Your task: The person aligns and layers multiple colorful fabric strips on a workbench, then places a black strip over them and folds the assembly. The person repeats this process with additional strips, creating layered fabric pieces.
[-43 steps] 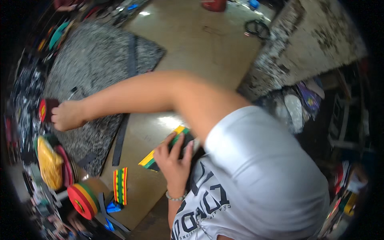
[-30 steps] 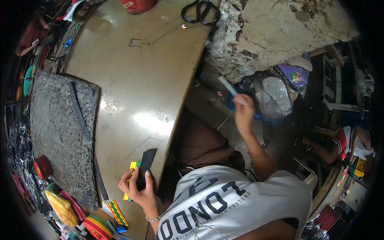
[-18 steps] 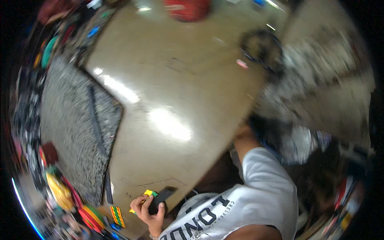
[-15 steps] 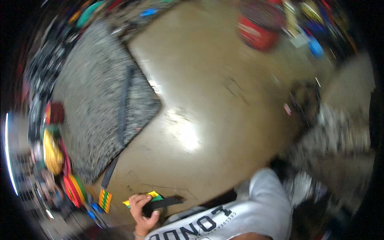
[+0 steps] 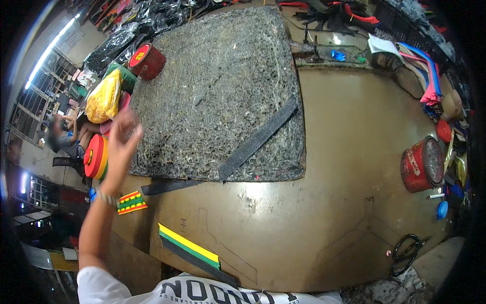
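My left hand is raised at the left edge of the speckled grey mat, beside the yellow plastic bag. It looks open and bare, thumb apart, though its fingertips are blurred. A dark band circles that wrist. On the table close to my body lies a strip striped in yellow, green and black, with no hand touching it. Below the hand, near the wrist, sits a short patterned piece in red, yellow and green. A roll in red, yellow and green stands by the forearm. My right hand is out of view.
The grey mat covers the table's far left, with a black strap across it. Red cans stand on the mat and at the right. Black cord lies coiled at the near right. Another person sits at far left.
My left hand has let go of the striped strip and moved up and left toward the yellow bag. The strip now lies on the table. The view has turned.
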The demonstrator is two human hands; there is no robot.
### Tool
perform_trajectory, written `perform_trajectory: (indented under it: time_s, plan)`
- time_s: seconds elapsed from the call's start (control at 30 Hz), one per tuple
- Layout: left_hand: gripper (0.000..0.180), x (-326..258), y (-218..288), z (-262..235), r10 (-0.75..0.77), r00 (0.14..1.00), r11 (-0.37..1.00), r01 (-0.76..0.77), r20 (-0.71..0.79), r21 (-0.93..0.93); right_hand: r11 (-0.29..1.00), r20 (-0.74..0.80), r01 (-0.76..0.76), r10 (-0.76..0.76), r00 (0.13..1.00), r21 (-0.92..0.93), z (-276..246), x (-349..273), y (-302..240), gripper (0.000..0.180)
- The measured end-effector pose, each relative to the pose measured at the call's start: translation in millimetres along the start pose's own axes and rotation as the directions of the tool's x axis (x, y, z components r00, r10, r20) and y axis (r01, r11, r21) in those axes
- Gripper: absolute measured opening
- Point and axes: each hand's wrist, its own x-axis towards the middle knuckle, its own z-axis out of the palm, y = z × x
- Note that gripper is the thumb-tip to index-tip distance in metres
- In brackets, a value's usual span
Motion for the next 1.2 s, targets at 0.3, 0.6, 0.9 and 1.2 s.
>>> perform_trajectory:
  time_s: [0.3, 0.6, 0.9, 1.2]
  plan:
    - [0.127, 247, -117, 15, 0.121, 0.894, 0.953, 0.017, -0.431, 0.302, 0.997, 0.027, 0.001, -0.003, 1.000, 0.081, -7, -89, -2, 0.020]
    - [0.114, 299, -69, 35, 0.171, 0.903, 0.981, -0.194, -0.395, -0.018, 0.994, 0.050, 0.006, -0.011, 0.999, 0.105, -10, -153, -17, 0.020]
    - [0.141, 362, 86, 247, 0.342, 0.940, 0.940, -0.342, -0.005, 0.019, 0.989, 0.049, 0.007, -0.015, 0.999, 0.147, -9, -163, -27, 0.020]
    - [0.134, 441, 107, 438, 0.122, 0.986, 0.992, -0.118, 0.113, -0.041, 0.980, 0.086, 0.003, -0.020, 0.996, 0.200, -5, -152, -32, 0.020]
